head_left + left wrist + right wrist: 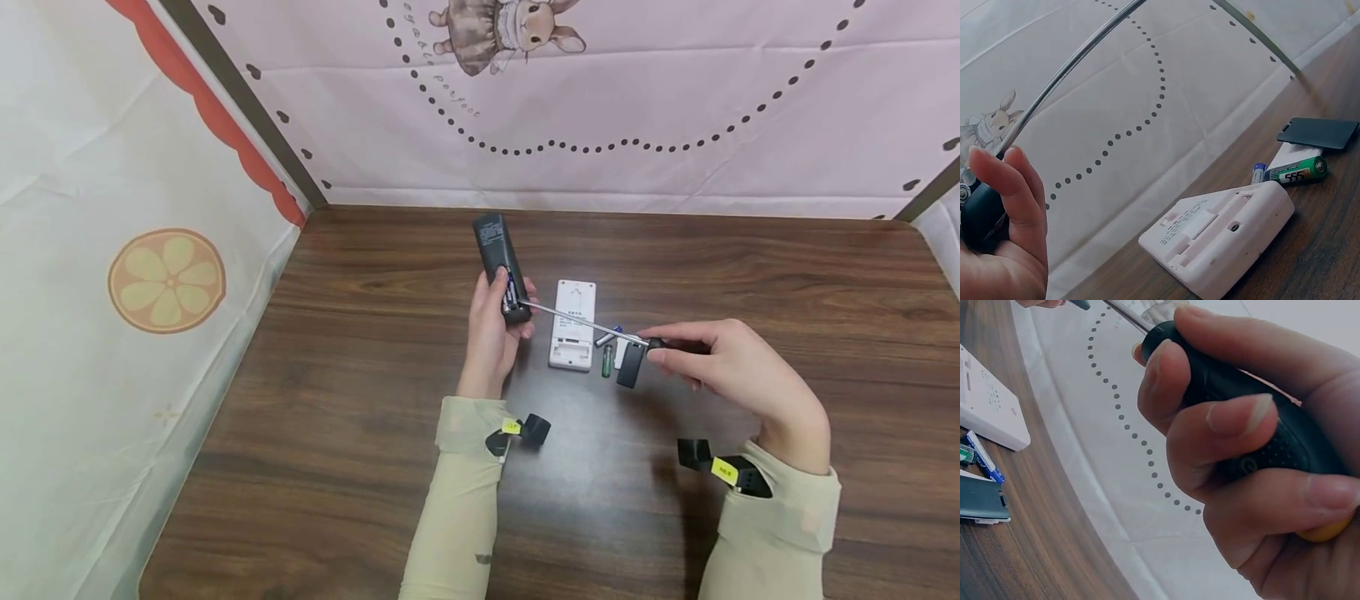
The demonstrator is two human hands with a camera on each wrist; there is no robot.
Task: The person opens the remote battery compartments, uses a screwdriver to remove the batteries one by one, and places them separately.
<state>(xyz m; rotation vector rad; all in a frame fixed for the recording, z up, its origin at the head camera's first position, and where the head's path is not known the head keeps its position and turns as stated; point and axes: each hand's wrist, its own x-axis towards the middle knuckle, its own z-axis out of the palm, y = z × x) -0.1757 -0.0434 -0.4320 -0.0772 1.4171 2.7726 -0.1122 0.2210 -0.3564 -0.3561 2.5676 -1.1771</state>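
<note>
A dark remote control (492, 237) lies back up in my left hand (487, 337), thumb along its side and fingers around it. Its battery compartment is uncovered, with batteries (511, 292) showing inside. My right hand (731, 362) grips a screwdriver by its black handle (1241, 400), fingers wrapped around it. The long metal shaft (577, 318) reaches left, its tip at the lower end of the remote's compartment. Between the hands, a white remote (576, 304) rests on the table, back up, its own compartment bare.
Right of the white remote lie a green battery (1297, 173), a blue-and-silver battery (985, 459), a dark battery cover (631, 367) and a white piece (620, 352) partly under it. The wooden table (360, 375) meets patterned cloth walls (600, 100) at the back and left.
</note>
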